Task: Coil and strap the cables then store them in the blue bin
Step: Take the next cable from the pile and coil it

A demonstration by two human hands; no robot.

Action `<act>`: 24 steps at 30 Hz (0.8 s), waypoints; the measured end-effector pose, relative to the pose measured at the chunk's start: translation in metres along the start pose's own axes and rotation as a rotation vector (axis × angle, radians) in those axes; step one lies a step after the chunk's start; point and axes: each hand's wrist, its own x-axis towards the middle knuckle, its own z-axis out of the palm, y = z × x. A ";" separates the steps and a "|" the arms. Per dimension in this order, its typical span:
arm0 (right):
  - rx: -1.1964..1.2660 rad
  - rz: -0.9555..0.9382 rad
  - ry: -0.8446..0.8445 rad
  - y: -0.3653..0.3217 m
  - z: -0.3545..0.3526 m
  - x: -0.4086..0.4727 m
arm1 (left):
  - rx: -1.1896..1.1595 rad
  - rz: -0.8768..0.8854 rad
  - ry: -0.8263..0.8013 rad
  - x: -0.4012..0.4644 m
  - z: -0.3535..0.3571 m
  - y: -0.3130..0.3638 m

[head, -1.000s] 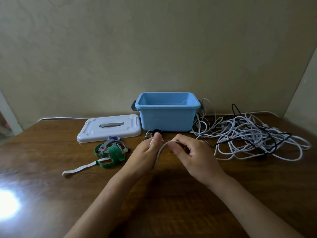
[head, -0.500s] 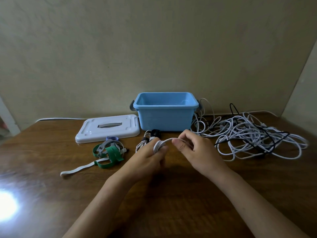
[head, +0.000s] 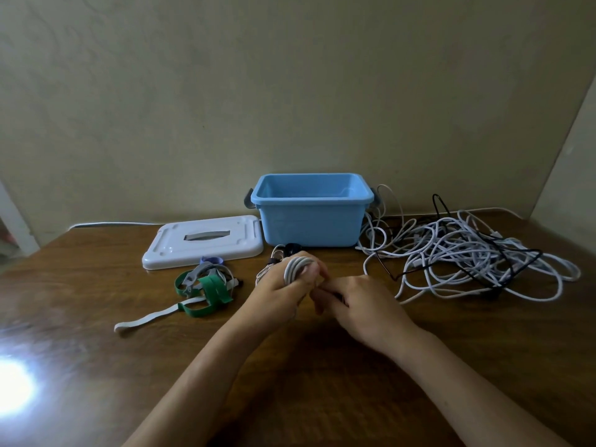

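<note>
While the white cable coil (head: 297,268) is gripped in the left hand (head: 283,293), with several turns looped over the thumb and fingers curled round them, each new turn should be laid flat beside the last, w/ no crossing. The right hand (head: 361,304) lies just right of it, fingers bent toward the coil and touching the left hand; whether a cable end is pinched there can't be told, as the fingertips are hidden. Judged from this, winding is nearly done on this cable, so the tail should be kept taut and tucked under the thumb before a strap is reached for. The coil must be held firm in the left hand; otherwise turns may spring loose.

Just left of the hands, a bunch of straps (head: 206,285) lies on the table (head: 322,382), green and grey ones, near enough for a short reach. One should be drawn out singly, wrapped round the coil's middle.

Just behind the left hand, what looks like another bundle (head: 283,251) sits, partly hidden. Farther back stands the blue bin (head: 311,217), open, its white lid (head: 203,241) to its left. At the right, a big tangle of cables (head: 467,256) is left to be done, approx. most of the job.
</note>
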 end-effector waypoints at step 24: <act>-0.181 0.314 -0.104 0.048 -0.022 0.001 | -0.332 0.012 0.365 0.000 -0.045 0.001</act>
